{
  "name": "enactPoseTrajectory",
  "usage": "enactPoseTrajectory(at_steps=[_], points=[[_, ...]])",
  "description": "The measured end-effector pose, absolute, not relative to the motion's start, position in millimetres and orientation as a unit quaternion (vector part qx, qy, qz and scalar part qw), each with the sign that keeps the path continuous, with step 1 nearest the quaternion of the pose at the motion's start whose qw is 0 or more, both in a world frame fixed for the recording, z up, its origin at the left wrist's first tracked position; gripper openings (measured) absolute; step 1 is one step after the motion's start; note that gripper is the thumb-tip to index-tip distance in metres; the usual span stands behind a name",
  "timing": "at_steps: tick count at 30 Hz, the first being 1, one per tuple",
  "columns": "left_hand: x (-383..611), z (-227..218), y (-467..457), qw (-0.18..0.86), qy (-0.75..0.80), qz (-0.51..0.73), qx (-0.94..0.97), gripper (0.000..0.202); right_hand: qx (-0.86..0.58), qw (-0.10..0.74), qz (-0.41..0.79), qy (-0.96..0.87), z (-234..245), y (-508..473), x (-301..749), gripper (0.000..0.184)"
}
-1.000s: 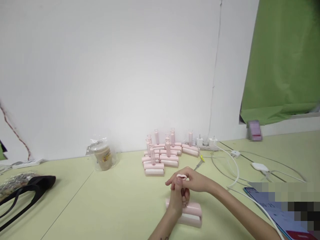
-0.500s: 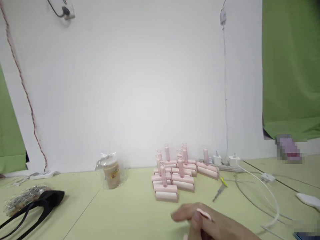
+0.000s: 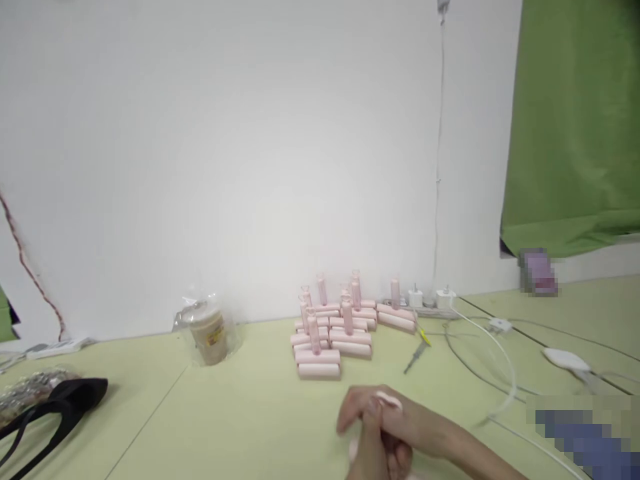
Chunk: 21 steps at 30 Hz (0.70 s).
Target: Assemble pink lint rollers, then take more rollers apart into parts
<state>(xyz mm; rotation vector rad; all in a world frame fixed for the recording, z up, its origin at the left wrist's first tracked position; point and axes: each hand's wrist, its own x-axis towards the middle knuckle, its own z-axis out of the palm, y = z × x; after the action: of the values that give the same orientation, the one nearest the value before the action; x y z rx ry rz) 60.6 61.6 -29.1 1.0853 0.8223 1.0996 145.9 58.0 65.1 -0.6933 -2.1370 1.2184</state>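
Note:
My two hands meet low in the middle of the pale green table [image 3: 240,413]. My right hand [image 3: 400,420] reaches in from the right, fingers curled over a small pink piece [image 3: 388,400] at its top. My left hand [image 3: 373,457] rises from the bottom edge, closed just under the right one. A sliver of a pink roller [image 3: 352,451] shows beside it; the rest is hidden by the hands and the frame edge.
Several pink rollers [image 3: 330,340] are stacked by the white wall. A cup in a clear bag [image 3: 209,330] stands to their left and a black bag [image 3: 60,400] lies far left. A small screwdriver [image 3: 416,359], chargers [image 3: 430,299] and white cables [image 3: 495,347] lie at the right, below a green cloth [image 3: 575,133].
The view rose, then dipped partly back, so my hands sit lower in the picture. They stay together around the pink piece; most of the roller under them has dropped out of sight.

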Motion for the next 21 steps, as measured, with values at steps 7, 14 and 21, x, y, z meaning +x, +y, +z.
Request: enactPoseTrajectory(at_steps=[7, 14, 21], points=[[53, 4, 52, 0.696, 0.278, 0.423, 0.509, 0.076, -0.366, 0.371, 0.407, -0.750, 61, 44, 180, 0.060], [31, 30, 52, 0.589, 0.281, 0.451, 0.610, 0.066, -0.486, 0.230, 0.286, -0.793, -1, 16, 191, 0.074], [-18, 94, -33, 0.055, 0.355, 0.525, 0.772, 0.027, -0.531, 0.241, 0.129, -0.802, 4, 82, 189, 0.027]])
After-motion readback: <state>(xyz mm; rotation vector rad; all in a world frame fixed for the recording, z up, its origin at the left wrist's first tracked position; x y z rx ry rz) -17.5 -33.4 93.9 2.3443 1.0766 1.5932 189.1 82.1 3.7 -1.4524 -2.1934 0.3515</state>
